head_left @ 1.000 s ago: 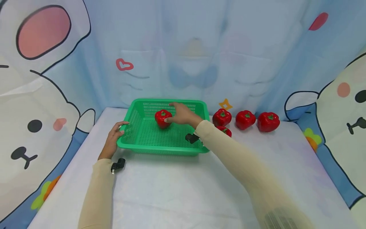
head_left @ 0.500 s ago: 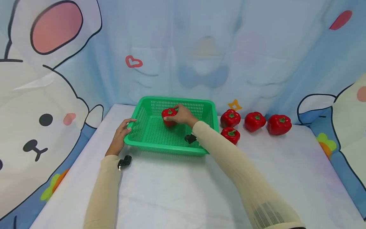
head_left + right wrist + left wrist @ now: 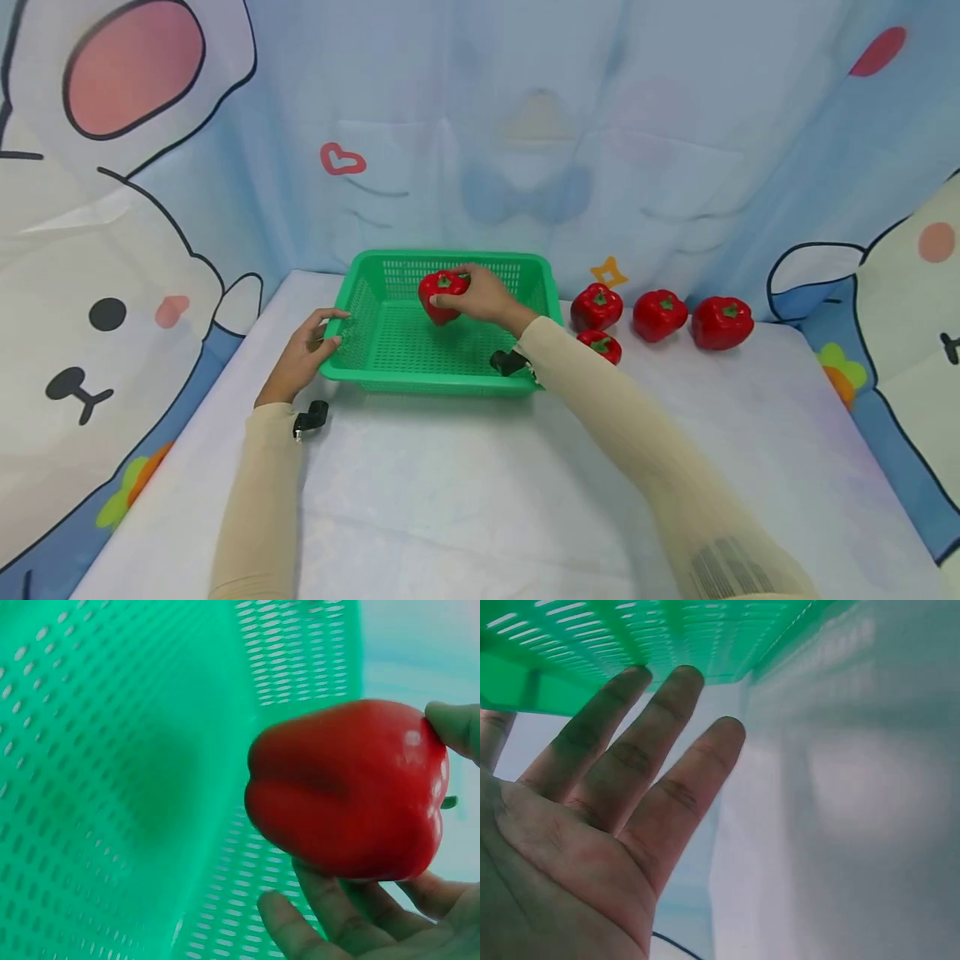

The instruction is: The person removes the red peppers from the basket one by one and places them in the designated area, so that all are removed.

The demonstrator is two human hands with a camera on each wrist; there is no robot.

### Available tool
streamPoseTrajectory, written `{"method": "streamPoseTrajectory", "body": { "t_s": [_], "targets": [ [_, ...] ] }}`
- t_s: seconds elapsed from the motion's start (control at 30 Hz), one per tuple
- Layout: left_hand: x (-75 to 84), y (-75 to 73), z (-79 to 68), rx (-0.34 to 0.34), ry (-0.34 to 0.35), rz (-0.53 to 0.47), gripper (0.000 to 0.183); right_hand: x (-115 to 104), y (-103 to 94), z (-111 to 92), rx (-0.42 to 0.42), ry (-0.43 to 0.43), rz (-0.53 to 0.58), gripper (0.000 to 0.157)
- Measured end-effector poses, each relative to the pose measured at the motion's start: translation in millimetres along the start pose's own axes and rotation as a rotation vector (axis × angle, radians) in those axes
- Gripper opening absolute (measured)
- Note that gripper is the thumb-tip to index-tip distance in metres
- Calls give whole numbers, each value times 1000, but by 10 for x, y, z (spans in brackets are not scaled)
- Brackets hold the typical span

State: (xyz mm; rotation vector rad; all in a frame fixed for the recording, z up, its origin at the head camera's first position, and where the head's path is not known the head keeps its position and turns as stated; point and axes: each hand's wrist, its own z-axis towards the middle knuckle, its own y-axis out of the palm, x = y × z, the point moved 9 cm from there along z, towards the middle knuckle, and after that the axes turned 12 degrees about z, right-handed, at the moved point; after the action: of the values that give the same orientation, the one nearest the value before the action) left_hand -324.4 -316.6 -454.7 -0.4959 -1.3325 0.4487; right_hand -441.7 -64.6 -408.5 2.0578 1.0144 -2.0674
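My right hand (image 3: 486, 297) pinches a red bell pepper (image 3: 438, 292) inside the green plastic basket (image 3: 442, 383). In the right wrist view the bell pepper (image 3: 345, 787) lies sideways between thumb and fingers, its green stem at the right, held off the basket floor. My left hand (image 3: 300, 354) is at the basket's left side, with thumb and forefinger touching the rim. The left wrist view shows the left hand (image 3: 607, 787) with straight fingers spread near the outer perforated wall (image 3: 660, 645); whether all the fingertips touch it I cannot tell.
Right of the basket several more red bell peppers (image 3: 597, 307) stand on the white cloth-covered table (image 3: 450, 492). One nearer bell pepper (image 3: 602, 343) is partly hidden by my right sleeve (image 3: 622, 433). Behind the table hangs a blue printed curtain (image 3: 420, 100).
My right hand has closed round the bell pepper and lifted it slightly off the basket floor. My left hand stays at the basket's left rim. The head view has shifted a little.
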Motion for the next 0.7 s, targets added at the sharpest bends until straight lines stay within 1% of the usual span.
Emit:
{"method": "streamPoseTrajectory", "body": {
  "t_s": [0.13,0.23,0.37,0.4,0.47,0.53,0.7],
  "targets": [
    [-10,-25,2,-39,-28,70,43,-134,-182,-178,17,-27,29,73],
    [-27,-45,8,-55,-41,123,43,-197,-341,-345,38,-53,50,72],
    [-35,-48,27,-67,-43,154,44,-179,-597,-632,81,-75,58,71],
    [-35,-51,33,-65,-41,159,43,-163,-670,-717,94,-82,46,71],
    [-21,-60,39,-62,-36,165,43,-104,-837,-899,131,-78,25,72],
    [-17,-63,46,-59,-34,168,44,-5,-1045,-1093,190,-64,-11,75],
    [-57,-61,48,-72,-40,162,45,338,-1640,-1570,390,-15,-108,82]
  ]
}}
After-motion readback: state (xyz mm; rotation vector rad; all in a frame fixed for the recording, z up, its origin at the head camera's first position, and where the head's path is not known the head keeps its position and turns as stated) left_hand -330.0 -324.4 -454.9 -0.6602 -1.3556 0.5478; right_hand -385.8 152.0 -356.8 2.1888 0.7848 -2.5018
